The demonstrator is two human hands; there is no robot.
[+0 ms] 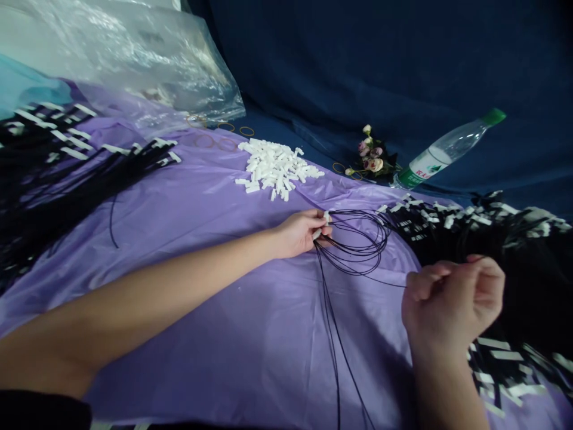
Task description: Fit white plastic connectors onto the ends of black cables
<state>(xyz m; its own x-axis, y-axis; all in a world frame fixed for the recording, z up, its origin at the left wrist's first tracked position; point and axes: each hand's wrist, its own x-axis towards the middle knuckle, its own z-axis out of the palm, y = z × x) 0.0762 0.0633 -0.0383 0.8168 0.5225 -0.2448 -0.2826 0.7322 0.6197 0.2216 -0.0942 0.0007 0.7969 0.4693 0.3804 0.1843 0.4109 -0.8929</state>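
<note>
Near the middle, my left hand (302,235) is closed, thumb against fingers, on white pieces with thin black cords threaded through or fixed to them. From that grip the black cords (378,242) spread in several loops to the right, while loose ends hang down over the purple cloth. My right hand (452,298) is raised at the right with curled fingers. A single cord runs from the loops to its fingertips and is pinched there. Beyond my left hand lies a heap of small white plastic pieces (273,167).
Bundles of black cords with white tips lie at the left (89,179) and the right (492,233). Toward the back are a clear plastic bag (156,65), rubber bands (226,127), small artificial flowers (371,156) and a tilted bottle (447,149) with a green cap. Purple cloth (215,358) covers the table.
</note>
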